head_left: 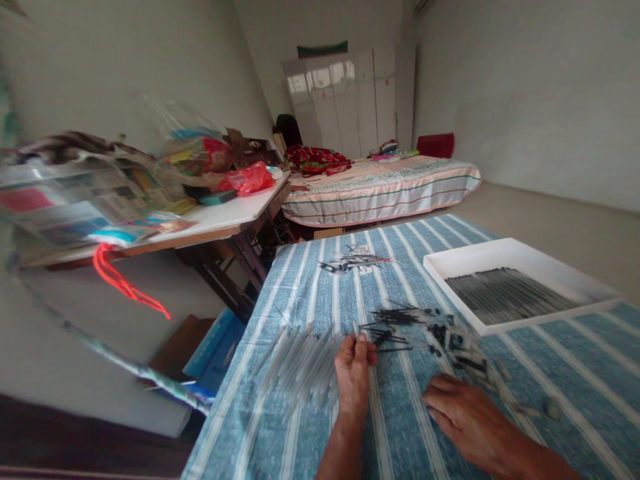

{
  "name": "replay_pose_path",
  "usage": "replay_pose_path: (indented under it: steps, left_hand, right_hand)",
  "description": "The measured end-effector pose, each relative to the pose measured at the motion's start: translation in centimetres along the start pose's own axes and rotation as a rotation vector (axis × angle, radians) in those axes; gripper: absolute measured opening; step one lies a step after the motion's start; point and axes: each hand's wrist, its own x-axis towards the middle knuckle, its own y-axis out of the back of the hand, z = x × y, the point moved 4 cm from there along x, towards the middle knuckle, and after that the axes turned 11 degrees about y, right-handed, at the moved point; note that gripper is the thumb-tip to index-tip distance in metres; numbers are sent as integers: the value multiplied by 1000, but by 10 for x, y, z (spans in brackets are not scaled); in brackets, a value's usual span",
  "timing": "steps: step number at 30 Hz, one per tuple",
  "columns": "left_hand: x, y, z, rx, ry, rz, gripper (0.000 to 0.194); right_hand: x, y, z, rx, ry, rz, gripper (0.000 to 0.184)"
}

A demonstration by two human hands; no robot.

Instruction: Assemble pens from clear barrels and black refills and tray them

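My left hand (354, 375) rests on the blue striped cloth (400, 413) with its fingers curled at the edge of a heap of clear plastic tubes (303, 363); it seems to pinch one tube end. My right hand (463, 413) lies palm down on the cloth, fingers bent, close to a scatter of small clear and black parts (463, 347). Thin black rods (395, 323) lie loose just beyond both hands. What the right fingers cover is hidden.
A white tray (520, 257) holding several black rods stands at the right. More small dark parts (353, 260) lie at the table's far end. A cluttered side table (220, 217) stands to the left, a bed (380, 183) and white wardrobe (345, 100) behind.
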Motion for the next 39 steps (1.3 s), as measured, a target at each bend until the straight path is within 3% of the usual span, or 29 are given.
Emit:
replay_pose_path:
  steps: [14,22,39]
  left_hand:
    - [1,4,2,32,-63,51,21]
    - [-5,-4,3,-57,56,-33,23]
    - [-8,-11,0,-371,327,-242,36]
  right_hand:
    - [-2,-1,-2,-28,13,24,20]
    - [-3,-8,0,-51,40,110,22]
    - [-3,-12,-5,-100,33,151,21]
